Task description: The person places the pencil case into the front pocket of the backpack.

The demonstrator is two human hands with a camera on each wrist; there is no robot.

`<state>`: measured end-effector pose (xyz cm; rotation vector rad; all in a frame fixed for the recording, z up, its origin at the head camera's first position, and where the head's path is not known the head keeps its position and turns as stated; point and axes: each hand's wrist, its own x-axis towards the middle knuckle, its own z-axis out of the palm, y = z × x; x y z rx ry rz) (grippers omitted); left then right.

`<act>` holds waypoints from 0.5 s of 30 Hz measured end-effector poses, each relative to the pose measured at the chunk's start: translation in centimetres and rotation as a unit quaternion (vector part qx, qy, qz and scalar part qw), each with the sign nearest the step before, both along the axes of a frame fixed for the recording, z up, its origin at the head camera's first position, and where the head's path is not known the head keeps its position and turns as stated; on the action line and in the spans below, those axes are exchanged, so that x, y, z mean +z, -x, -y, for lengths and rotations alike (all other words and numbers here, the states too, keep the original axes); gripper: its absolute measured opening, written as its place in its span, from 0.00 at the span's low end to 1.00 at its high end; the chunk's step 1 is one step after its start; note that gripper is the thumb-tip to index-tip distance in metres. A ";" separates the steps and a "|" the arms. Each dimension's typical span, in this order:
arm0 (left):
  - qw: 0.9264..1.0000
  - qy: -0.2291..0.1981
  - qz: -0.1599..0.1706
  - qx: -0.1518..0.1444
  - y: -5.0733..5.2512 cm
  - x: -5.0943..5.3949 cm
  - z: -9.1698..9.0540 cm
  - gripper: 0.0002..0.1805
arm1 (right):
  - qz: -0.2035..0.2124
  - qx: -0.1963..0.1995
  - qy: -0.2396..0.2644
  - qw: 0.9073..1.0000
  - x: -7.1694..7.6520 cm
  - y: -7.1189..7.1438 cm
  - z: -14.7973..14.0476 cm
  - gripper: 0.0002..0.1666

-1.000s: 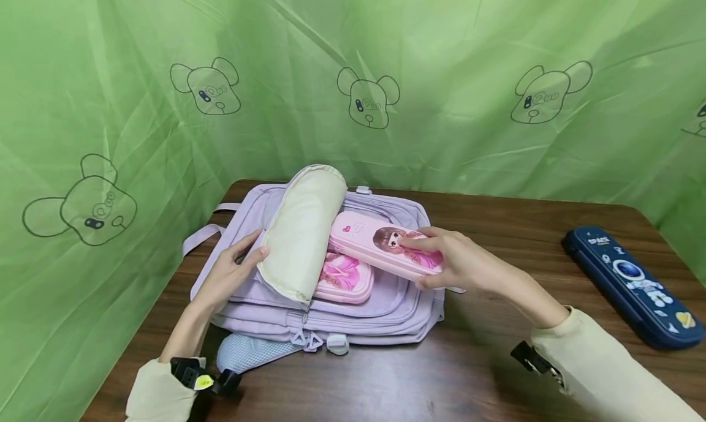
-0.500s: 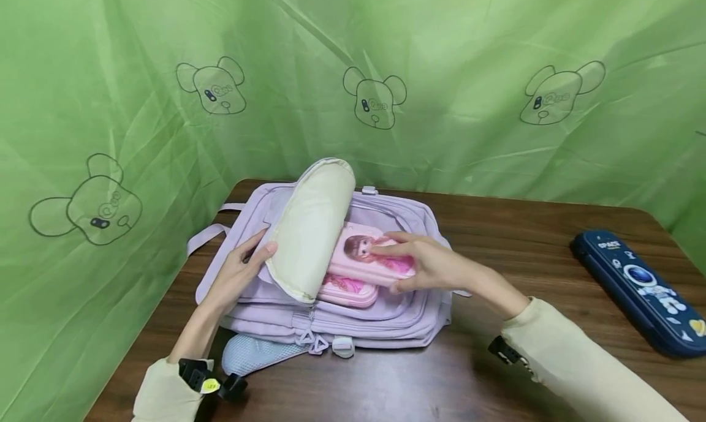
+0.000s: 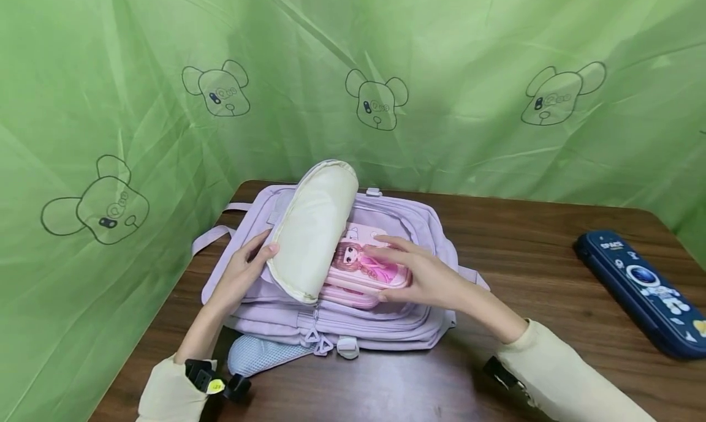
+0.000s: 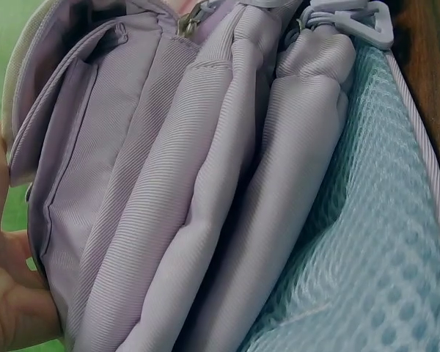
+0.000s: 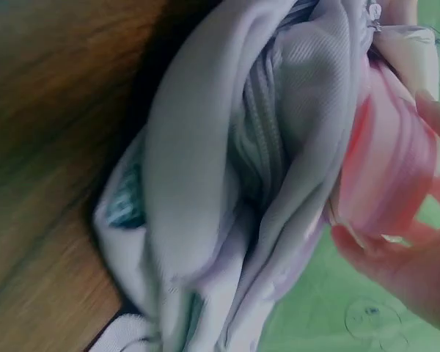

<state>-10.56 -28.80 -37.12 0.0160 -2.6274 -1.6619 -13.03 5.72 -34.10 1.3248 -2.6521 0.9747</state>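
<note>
A lilac backpack (image 3: 265,316) lies on the table, its front pocket's cream-lined flap (image 3: 315,238) folded back. My left hand (image 3: 238,276) holds the flap's edge, thumb on the cream lining. In the left wrist view, its fingers (image 4: 15,301) show beside the lilac fabric. My right hand (image 3: 427,276) grips the right end of a pink pencil case (image 3: 353,264) printed with a doll-like girl. That case rests over a second pink pencil case (image 3: 346,296), and the flap covers the left ends of both. The right wrist view shows the hand around the pink case (image 5: 396,161).
A navy pencil case (image 3: 642,293) with an astronaut print lies at the table's right. Zipper pulls (image 3: 313,337) and a light blue mesh pad (image 3: 265,353) stick out at the backpack's front. Green fabric (image 3: 441,134) surrounds the wooden table (image 3: 529,238).
My right hand has moved the upper pink pencil case left and slightly down, further under the flap and over the lower case. My left hand keeps holding the flap.
</note>
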 end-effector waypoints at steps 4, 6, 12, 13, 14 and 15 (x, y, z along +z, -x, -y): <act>1.000 -0.002 0.012 0.002 0.0 0.1 0.0 0.37 | -0.016 -0.052 0.013 0.998 -0.5 -0.7 -1.6 0.46; 1.000 -0.011 0.021 0.005 0.0 0.2 0.0 0.37 | -0.011 -0.062 0.019 0.998 -0.8 -0.7 -2.1 0.45; 0.998 -0.043 0.038 0.017 -0.2 0.3 -0.4 0.37 | 0.000 -0.056 0.038 0.998 -1.4 -0.5 -2.7 0.42; 0.998 -0.047 0.037 0.021 -0.2 0.3 -0.5 0.37 | -0.002 -0.052 0.038 0.998 -1.4 -0.4 -2.6 0.42; 0.998 -0.049 0.036 0.027 -0.3 0.3 -0.7 0.37 | -0.003 -0.045 0.041 0.998 -1.4 -0.3 -2.4 0.42; 0.998 -0.048 0.034 0.034 -0.3 0.4 -0.8 0.36 | -0.001 -0.038 0.042 0.998 -1.3 -0.2 -2.1 0.43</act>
